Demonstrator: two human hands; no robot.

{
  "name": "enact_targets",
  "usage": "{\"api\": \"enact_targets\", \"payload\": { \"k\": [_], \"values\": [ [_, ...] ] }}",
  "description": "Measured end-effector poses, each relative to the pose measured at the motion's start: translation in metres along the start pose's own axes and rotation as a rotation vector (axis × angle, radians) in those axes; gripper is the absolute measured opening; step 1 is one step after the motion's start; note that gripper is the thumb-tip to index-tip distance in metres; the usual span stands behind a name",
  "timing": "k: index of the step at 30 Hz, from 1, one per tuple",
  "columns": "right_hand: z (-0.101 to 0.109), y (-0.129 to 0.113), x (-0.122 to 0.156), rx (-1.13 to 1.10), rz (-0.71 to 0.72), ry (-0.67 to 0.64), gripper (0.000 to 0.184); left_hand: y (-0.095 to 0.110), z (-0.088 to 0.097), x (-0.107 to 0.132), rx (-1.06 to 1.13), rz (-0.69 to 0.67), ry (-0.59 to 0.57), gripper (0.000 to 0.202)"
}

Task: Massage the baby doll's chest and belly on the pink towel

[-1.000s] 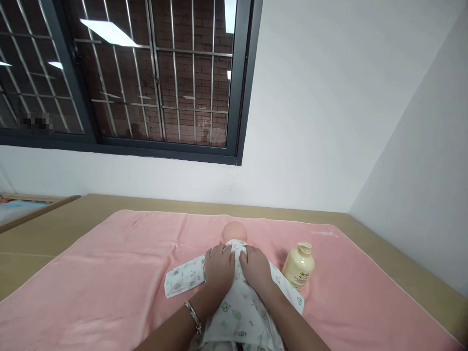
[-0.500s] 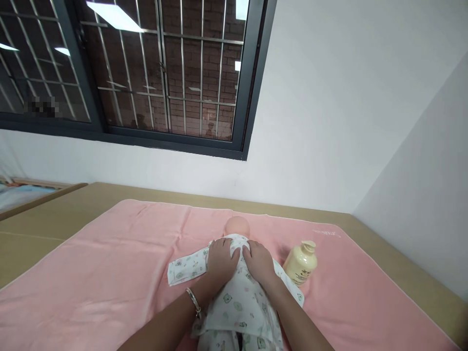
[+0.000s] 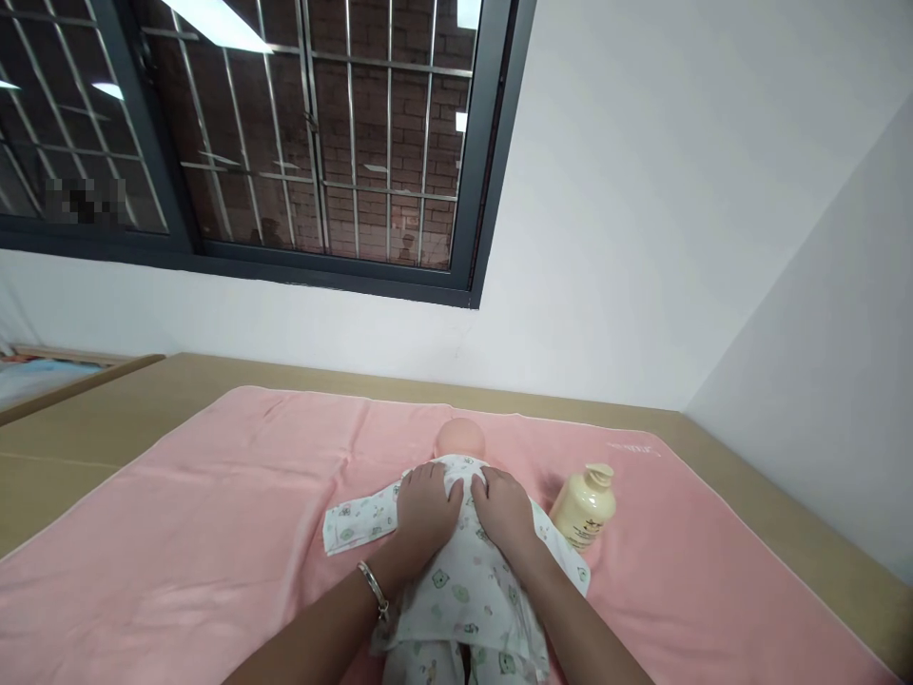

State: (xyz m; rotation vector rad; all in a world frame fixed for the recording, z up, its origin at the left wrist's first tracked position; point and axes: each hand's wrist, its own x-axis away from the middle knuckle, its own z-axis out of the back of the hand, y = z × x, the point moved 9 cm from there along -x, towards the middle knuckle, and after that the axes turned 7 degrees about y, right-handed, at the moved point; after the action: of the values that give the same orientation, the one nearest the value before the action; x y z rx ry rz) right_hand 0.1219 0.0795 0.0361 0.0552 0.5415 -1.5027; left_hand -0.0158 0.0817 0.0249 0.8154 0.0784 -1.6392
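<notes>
- Spanning the upper left, one dark-framed window [image 3: 285,143] with metal bars shows a brick wall behind the glass; ceiling lights reflect in the panes.
- Below it, one tan table [image 3: 106,409] runs across the view, most of it covered by one pink towel [image 3: 178,533] that lies flat.
- One sleeve [image 3: 357,518] of a white printed garment [image 3: 463,595] lies spread out to the left on the towel; the garment covers the body of the doll.
- One thin bracelet [image 3: 373,588] sits on the person's left wrist.
- The left hand [image 3: 424,509] lies palm down on the garment at the doll's chest, fingers extended and loosely together, pressing on the cloth without clasping it.
- One doll [image 3: 461,440] lies on its back in the middle of the towel, head toward the wall, with only the bare head showing above the collar.
- The right hand [image 3: 505,509] lies palm down just beside the left, fingers likewise stretched out flat on the cloth; the two hands almost touch at the collar.
- One cream pump bottle [image 3: 583,507] stands on the towel just right of the doll, close to the right forearm but apart from it, and appears tilted.
- Two white walls [image 3: 642,238] meet in a corner at the far right.
</notes>
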Motion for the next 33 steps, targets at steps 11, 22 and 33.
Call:
{"api": "enact_targets", "payload": {
  "k": [11, 22, 33],
  "values": [
    [0.016, -0.031, 0.015, 0.130, 0.120, -0.086, 0.031, 0.004, 0.008, 0.009, 0.104, -0.081, 0.142, 0.022],
    [0.015, -0.029, 0.009, 0.112, 0.138, -0.113, 0.030, 0.015, 0.010, 0.006, 0.174, -0.213, 0.187, 0.021],
    [0.001, -0.019, 0.002, 0.109, 0.141, -0.065, 0.039, 0.016, 0.005, 0.002, 0.097, -0.244, 0.136, 0.027]
  ]
}}
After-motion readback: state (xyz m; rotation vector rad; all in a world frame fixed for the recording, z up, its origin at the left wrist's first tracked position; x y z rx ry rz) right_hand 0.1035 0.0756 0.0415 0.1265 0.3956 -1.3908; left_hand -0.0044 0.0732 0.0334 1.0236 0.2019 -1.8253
